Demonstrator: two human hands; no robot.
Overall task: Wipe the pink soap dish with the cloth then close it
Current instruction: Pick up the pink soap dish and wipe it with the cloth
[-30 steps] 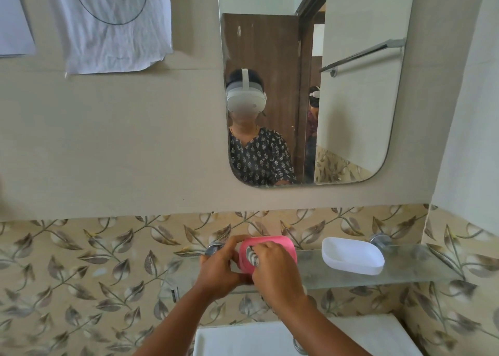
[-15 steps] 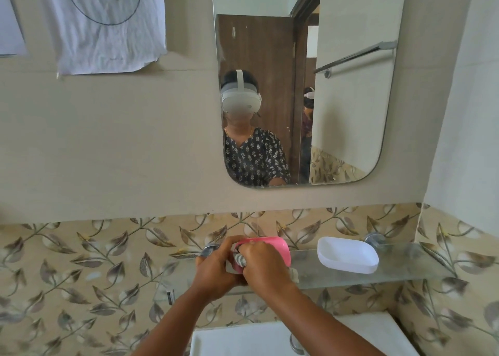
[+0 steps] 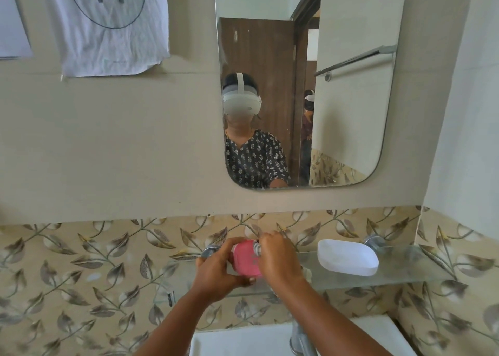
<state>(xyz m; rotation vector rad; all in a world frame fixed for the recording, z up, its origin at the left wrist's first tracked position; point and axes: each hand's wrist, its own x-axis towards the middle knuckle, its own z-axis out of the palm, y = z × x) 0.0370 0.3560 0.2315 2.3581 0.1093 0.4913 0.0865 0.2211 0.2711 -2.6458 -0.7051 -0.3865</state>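
The pink soap dish is held up just in front of the glass shelf, tilted with one face toward me. My left hand grips it from the left, thumb under its lower edge. My right hand covers its right side and pinches a small striped cloth against the dish; most of the cloth is hidden inside the fist. The white lid lies on the shelf to the right, hollow side down.
A mirror hangs on the wall above the shelf. The white basin and a chrome tap are right below my arms. A white cloth hangs at the upper left. Leaf-patterned tiles back the shelf.
The dish has been turned in my hands, so less of it shows and its face points at me. My right hand with the cloth has shifted up toward the dish's top right edge.
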